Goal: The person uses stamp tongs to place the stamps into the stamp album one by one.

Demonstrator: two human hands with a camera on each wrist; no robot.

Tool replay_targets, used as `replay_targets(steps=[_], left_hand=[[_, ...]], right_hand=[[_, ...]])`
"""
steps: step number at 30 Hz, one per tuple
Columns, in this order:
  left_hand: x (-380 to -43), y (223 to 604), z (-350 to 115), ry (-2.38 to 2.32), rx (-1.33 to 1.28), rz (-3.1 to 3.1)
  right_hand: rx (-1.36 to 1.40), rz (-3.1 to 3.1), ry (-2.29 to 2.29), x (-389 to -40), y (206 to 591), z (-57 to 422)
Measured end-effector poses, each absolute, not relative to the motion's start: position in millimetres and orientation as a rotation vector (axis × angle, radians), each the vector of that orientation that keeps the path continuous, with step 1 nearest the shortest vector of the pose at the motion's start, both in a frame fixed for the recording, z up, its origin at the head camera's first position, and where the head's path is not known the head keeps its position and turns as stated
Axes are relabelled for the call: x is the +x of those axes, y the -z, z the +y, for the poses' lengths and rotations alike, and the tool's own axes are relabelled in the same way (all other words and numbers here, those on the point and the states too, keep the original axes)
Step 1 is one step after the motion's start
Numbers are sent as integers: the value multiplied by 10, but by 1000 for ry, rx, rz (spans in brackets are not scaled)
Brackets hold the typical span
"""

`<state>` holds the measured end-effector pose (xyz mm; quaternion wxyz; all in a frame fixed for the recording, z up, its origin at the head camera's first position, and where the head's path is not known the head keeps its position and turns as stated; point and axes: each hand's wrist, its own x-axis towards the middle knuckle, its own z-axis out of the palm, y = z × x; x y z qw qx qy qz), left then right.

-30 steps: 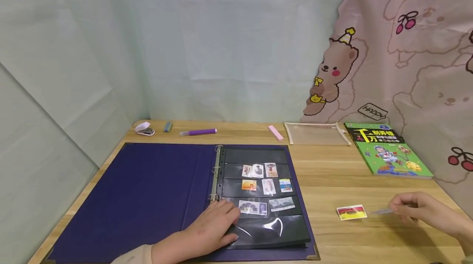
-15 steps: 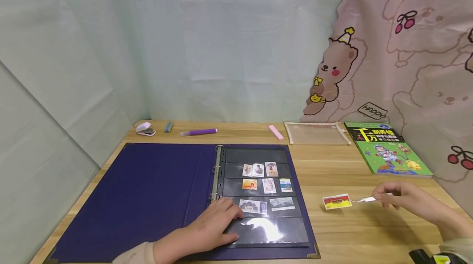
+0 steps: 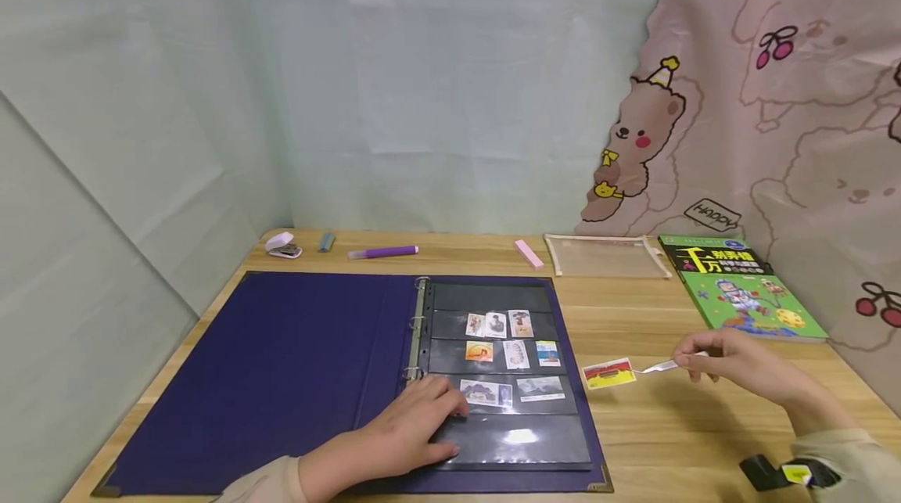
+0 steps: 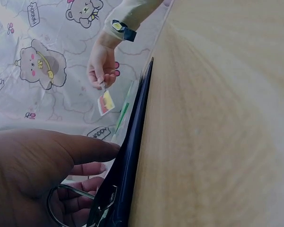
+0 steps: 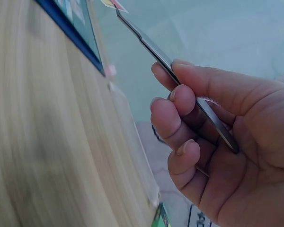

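My right hand [image 3: 728,362] pinches metal tweezers [image 5: 154,49] between thumb and fingers. Their tip grips the edge of a red and yellow stamp [image 3: 609,373], held in the air beside the right edge of the album. The open album has a dark blue cover [image 3: 281,362] and a black stock page [image 3: 517,440] on its rings [image 3: 417,322]. Several stamps, among them an orange one [image 3: 479,351] and a grey landscape one [image 3: 540,389], sit in the page's middle strips. My left hand [image 3: 411,425] rests with relaxed fingers on the page's lower left, next to the rings.
Along the back of the table lie a white stapler [image 3: 283,246], a small grey-blue block [image 3: 326,242], a purple marker [image 3: 384,252], a pink bar [image 3: 529,253] and a mesh zip pouch [image 3: 608,256]. A green book [image 3: 749,292] lies at the right, by the patterned curtain.
The right hand has raised the stamp off the table with the tweezers and carried it left, up to the album's right edge. The left hand stays on the page.
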<state>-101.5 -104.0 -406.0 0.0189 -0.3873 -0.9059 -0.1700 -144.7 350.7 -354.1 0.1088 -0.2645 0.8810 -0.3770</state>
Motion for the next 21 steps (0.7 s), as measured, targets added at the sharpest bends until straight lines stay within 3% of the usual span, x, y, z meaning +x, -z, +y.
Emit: replay_targets(steps=[21], left_hand=[[-1030,4079,-1031,519,-1205,-2786]], right_hand=[[-924,2496,1140,-1624,3545,2770]])
